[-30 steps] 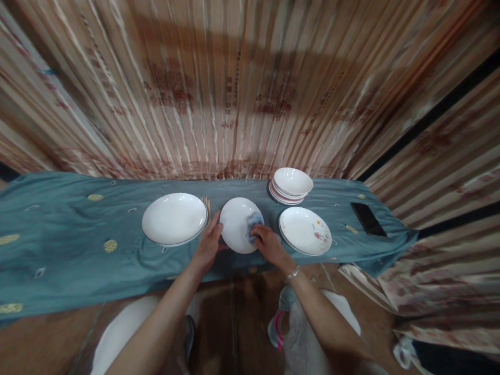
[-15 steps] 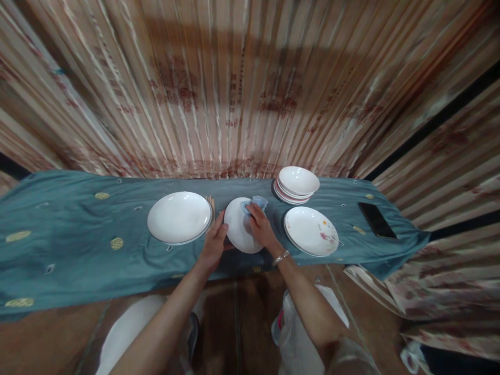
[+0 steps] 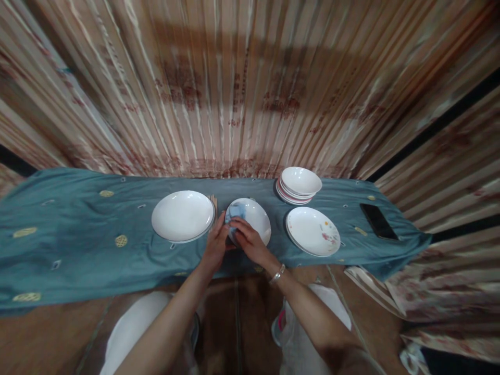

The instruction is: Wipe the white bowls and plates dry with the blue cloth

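Observation:
In the middle of the head view, a white plate (image 3: 260, 221) is held up near the front of the cloth-covered table. My left hand (image 3: 216, 243) grips its left edge, thumb on top and fingers underneath. A light blue cloth (image 3: 236, 210) lies against the upper left part of the plate's face. My right hand (image 3: 250, 238) presses on that cloth with its fingers, close to my left thumb. Behind my left hand, a bundle of chopsticks (image 3: 213, 204) is partly hidden by a large white plate (image 3: 183, 216) on the left.
Stacked white bowls (image 3: 300, 180) stand at the back right. In front of them are stacked flowered plates (image 3: 312, 230). A black phone (image 3: 378, 221) lies at the right end of the green tablecloth (image 3: 86, 250). A pleated curtain (image 3: 219, 94) hangs behind the table.
My right hand has slid the cloth from the upper right of the held plate across to its upper left, near my left hand. My left hand keeps its hold on the edge.

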The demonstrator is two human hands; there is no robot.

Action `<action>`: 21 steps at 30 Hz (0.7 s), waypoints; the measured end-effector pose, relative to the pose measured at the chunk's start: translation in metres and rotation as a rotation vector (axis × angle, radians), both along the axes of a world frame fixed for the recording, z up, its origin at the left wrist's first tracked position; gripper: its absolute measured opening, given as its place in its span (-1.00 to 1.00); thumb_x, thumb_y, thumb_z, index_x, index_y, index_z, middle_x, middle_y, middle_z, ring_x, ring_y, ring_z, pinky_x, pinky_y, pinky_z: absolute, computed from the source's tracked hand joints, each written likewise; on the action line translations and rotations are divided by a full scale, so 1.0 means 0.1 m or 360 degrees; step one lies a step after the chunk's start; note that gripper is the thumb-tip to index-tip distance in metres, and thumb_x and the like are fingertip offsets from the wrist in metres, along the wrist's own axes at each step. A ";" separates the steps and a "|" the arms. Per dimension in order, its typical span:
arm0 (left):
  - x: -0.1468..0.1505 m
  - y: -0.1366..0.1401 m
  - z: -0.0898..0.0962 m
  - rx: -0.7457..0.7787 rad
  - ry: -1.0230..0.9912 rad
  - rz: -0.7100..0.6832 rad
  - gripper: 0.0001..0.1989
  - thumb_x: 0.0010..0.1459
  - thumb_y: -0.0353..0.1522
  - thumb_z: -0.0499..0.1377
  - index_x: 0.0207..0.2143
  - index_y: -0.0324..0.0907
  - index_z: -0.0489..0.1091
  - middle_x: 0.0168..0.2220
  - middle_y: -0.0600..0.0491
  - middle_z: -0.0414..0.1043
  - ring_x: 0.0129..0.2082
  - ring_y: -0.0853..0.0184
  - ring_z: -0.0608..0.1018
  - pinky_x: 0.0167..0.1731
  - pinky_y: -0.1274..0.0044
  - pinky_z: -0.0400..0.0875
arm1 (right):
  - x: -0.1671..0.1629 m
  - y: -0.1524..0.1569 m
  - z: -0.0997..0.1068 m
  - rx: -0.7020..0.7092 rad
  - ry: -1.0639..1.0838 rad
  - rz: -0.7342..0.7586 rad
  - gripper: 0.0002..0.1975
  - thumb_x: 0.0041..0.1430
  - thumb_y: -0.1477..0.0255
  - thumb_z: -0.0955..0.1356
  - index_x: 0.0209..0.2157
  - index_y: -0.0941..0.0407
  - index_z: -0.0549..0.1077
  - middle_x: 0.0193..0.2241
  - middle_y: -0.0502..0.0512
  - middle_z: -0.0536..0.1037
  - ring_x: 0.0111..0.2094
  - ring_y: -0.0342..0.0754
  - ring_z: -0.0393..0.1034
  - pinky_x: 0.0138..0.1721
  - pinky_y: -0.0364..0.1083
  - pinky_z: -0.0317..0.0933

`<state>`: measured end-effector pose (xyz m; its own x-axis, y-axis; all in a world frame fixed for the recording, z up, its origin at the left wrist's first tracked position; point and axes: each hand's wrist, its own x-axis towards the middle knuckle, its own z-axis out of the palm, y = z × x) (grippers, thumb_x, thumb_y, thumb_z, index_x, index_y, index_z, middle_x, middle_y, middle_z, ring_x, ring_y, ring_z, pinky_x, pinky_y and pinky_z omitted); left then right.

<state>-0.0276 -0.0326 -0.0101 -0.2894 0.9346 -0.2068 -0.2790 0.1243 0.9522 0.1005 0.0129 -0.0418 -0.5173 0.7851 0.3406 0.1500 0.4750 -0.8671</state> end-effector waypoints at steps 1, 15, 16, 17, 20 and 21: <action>0.00 0.00 0.00 0.0006 0.0027 0.0006 -0.39 0.12 -0.21 0.20 0.24 -0.04 0.27 0.33 0.01 0.16 0.17 0.02 0.39 -0.35 0.39 0.62 | 0.03 -0.05 0.02 -0.0045 0.0016 0.0030 -0.65 0.26 0.50 0.21 0.02 0.04 0.46 0.15 0.09 0.40 0.20 -0.07 0.24 0.27 0.00 0.04; 0.01 0.04 0.07 -0.0015 0.0102 -0.0090 -0.41 0.16 -0.20 0.14 0.25 -0.02 0.24 0.25 0.03 0.28 -0.05 0.10 0.54 -0.42 0.39 0.59 | 0.48 -0.21 0.04 0.0005 -0.0227 -0.0070 -0.70 0.06 0.62 0.22 -0.30 0.07 0.53 -0.19 0.05 0.58 -0.12 -0.07 0.46 0.02 -0.04 0.27; 0.01 0.04 0.07 -0.0012 0.0106 -0.0089 -0.40 0.15 -0.20 0.14 0.25 -0.04 0.24 0.26 0.01 0.28 -0.05 0.10 0.53 -0.41 0.39 0.59 | 0.50 -0.21 0.05 0.0028 -0.0254 -0.0095 -0.69 0.05 0.63 0.22 -0.31 0.07 0.53 -0.19 0.05 0.58 -0.12 -0.07 0.46 0.02 -0.04 0.27; 0.01 0.04 0.08 -0.0006 0.0115 -0.0085 -0.40 0.15 -0.20 0.15 0.25 -0.05 0.25 0.27 0.01 0.26 -0.03 0.10 0.52 -0.39 0.40 0.59 | 0.51 -0.20 0.05 0.0049 -0.0275 -0.0123 -0.69 0.05 0.63 0.22 -0.31 0.07 0.53 -0.20 0.06 0.59 -0.12 -0.07 0.47 0.02 -0.04 0.28; 0.01 0.03 0.10 0.0014 0.0134 -0.0098 -0.40 0.14 -0.19 0.17 0.24 -0.07 0.26 0.28 -0.02 0.24 0.03 0.08 0.49 -0.35 0.41 0.58 | 0.54 -0.19 0.05 0.0097 -0.0313 -0.0199 -0.70 0.05 0.64 0.23 -0.32 0.07 0.53 -0.23 0.06 0.59 -0.14 -0.05 0.47 0.02 -0.02 0.29; 0.01 0.03 0.11 0.0017 0.0135 -0.0116 -0.39 0.14 -0.19 0.16 0.25 -0.08 0.26 0.28 -0.03 0.24 0.04 0.08 0.48 -0.35 0.41 0.58 | 0.55 -0.19 0.05 0.0106 -0.0317 -0.0214 -0.70 0.05 0.64 0.23 -0.33 0.07 0.53 -0.22 0.06 0.59 -0.14 -0.05 0.47 0.02 -0.02 0.30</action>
<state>-0.0263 -0.0298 0.0011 -0.2363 0.9559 -0.1745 -0.1881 0.1312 0.9733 0.1557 -0.0057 -0.0373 -0.4719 0.8306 0.2957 0.3806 0.4944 -0.7815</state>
